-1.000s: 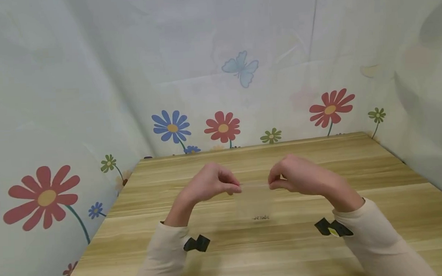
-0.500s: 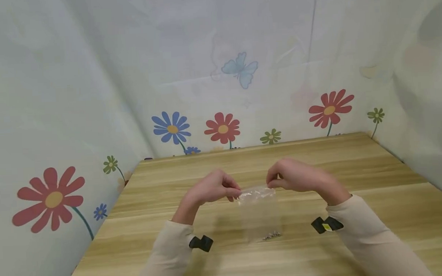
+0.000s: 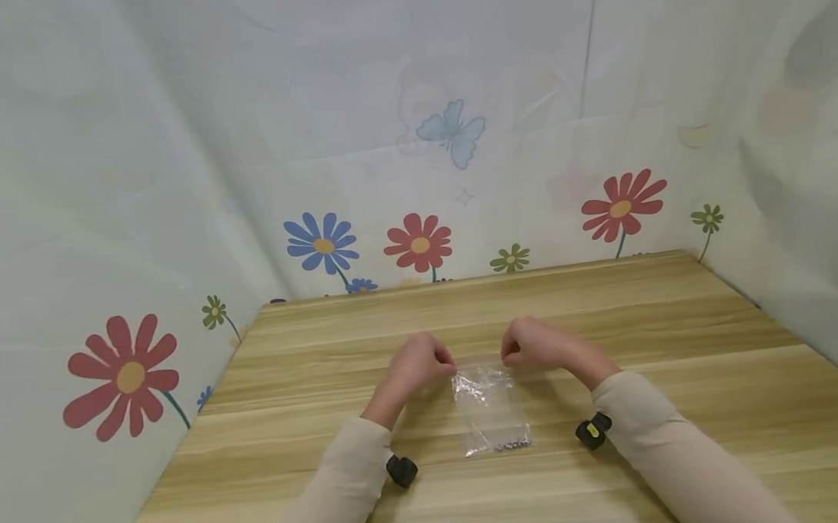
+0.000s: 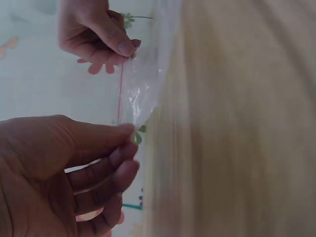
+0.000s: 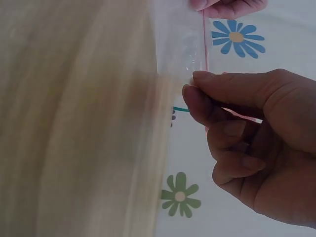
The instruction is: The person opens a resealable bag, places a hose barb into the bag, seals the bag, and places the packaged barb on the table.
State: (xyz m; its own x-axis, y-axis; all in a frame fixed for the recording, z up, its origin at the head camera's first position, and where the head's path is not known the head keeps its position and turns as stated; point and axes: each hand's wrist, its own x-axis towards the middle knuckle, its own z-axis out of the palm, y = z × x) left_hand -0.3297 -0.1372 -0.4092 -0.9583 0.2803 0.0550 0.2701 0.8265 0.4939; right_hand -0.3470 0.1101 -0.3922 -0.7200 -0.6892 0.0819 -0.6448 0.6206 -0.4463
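Note:
A clear plastic zip bag (image 3: 489, 405) is stretched between both hands over the table, its top edge away from the person. Small metallic pieces (image 3: 512, 444) are gathered at its lower right corner. The left hand (image 3: 417, 367) pinches the bag's upper left corner between thumb and index finger. At the upper right corner the right hand (image 3: 536, 343) pinches it the same way. A thin red line runs along the top of the zip bag (image 4: 136, 94) in the left wrist view. In the right wrist view the right thumb and index finger meet on the bag's edge.
The wood-grain table (image 3: 324, 334) lies beneath the hands. A pale cloth printed with flowers and a butterfly (image 3: 452, 133) hangs behind the table and along its sides. Dark wrist cameras (image 3: 402, 471) sit at both cuffs.
Both hands have lowered the bag toward the table, and it shows more clearly. The left hand has shifted down and slightly right. The metallic pieces now appear lower and farther right.

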